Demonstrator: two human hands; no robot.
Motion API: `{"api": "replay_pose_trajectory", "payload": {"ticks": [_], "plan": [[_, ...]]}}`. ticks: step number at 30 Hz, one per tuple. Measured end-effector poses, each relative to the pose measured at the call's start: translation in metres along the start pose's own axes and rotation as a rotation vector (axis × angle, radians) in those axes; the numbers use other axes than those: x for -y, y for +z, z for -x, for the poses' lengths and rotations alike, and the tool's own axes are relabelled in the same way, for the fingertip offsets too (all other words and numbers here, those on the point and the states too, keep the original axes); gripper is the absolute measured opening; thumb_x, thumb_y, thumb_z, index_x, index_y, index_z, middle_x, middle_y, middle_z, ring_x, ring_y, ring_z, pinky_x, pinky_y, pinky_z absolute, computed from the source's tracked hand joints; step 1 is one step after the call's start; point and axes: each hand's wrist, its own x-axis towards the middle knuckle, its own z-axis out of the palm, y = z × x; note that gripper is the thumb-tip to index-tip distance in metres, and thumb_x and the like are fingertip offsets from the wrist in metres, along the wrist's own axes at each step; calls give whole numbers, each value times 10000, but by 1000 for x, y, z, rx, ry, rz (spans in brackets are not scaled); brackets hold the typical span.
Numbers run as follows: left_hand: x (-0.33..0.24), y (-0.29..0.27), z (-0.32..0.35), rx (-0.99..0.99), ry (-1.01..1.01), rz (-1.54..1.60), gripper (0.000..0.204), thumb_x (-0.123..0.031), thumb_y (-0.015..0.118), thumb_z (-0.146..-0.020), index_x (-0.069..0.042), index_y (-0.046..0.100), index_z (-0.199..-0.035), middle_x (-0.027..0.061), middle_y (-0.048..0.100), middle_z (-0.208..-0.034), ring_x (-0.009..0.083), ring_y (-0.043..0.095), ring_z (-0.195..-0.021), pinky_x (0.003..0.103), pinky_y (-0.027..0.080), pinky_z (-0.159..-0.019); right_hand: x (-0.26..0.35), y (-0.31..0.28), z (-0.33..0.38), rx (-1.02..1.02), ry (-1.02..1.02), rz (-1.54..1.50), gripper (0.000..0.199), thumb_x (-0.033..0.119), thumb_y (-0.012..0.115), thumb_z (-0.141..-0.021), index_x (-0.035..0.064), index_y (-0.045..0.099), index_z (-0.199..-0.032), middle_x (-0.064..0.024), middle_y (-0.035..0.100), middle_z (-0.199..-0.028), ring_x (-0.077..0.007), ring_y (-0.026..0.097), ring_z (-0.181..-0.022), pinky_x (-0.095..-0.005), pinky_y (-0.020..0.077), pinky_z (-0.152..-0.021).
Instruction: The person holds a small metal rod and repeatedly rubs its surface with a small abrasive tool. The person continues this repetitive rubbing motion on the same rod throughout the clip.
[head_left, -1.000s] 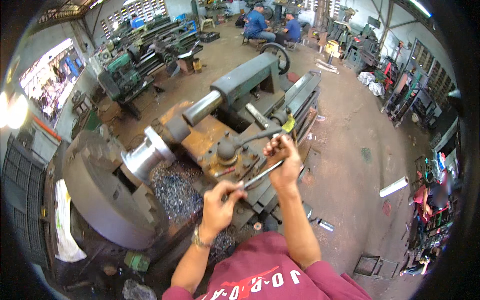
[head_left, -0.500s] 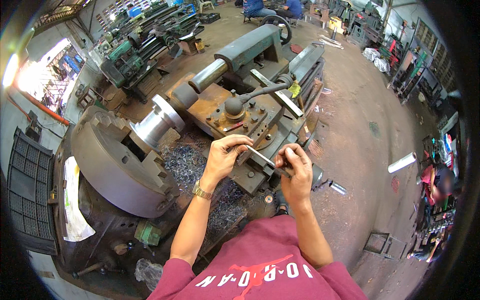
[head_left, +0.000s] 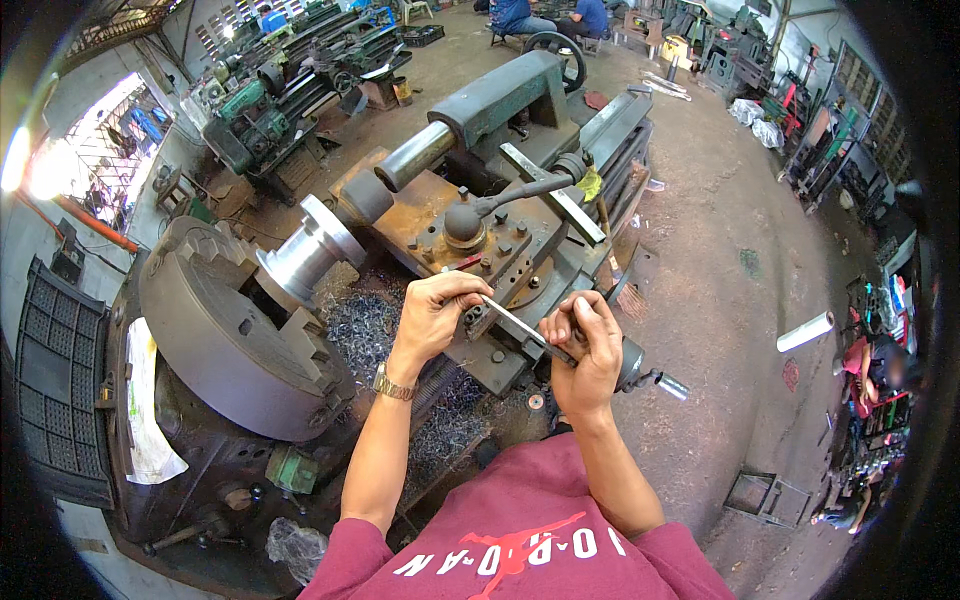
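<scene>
Both hands are up over the lathe carriage, with a slim metal bar slanting between them. The fingers of my left hand pinch its upper left end. My right hand curls around the lower right end, whose tip is partly hidden by the fingers. The bar looks bright at the left and darker toward the right; its exact kind I cannot make out. Beyond my hands stands the tool post with its long handle. To the left, a shiny flanged metal workpiece sits between the big chuck and the tailstock.
Curly metal chips lie beneath the workpiece. A crank handle sticks out to the right of my right hand. A white roll and a metal frame are on the floor. Another lathe and seated people are farther back.
My left hand has moved slightly left and down, and more of the bar shows between the hands. My right hand has shifted only a little, still gripping the bar.
</scene>
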Motion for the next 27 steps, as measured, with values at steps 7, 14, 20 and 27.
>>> {"api": "replay_pose_trajectory", "payload": {"ticks": [7, 14, 20, 27], "plan": [[3, 2, 3, -11, -14, -13, 159, 114, 675, -836, 38, 754, -951, 114, 774, -972, 195, 729, -916, 295, 576, -805, 4, -2, -10, -9, 27, 21, 168, 140, 549, -1051, -3, 601, -980, -38, 545, -731, -125, 522, -674, -298, 437, -697], [10, -2, 3, 31, 21, 26, 167, 98, 687, -829, 15, 777, -942, 128, 782, -944, 201, 737, -864, 278, 571, -727, -1, 3, 7, -14, -26, 184, 190, 164, 569, -1034, -8, 610, -964, -36, 560, -749, -102, 513, -664, -257, 411, -648], [5, 2, 2, 12, 108, -204, 155, 74, 702, -829, 3, 782, -942, 116, 783, -938, 208, 727, -828, 284, 561, -712, -6, -12, -27, -272, -154, 175, 178, 154, 569, -1032, 4, 599, -943, -26, 508, -695, -108, 473, -621, -279, 401, -608], [6, 11, 0, -48, 65, -168, 121, 25, 734, -827, -18, 785, -927, 94, 781, -898, 210, 697, -770, 304, 533, -703, -18, -23, -44, -362, -346, 232, 174, 162, 548, -1049, 9, 597, -982, -25, 478, -681, -117, 467, -610, -284, 414, -595]]}}
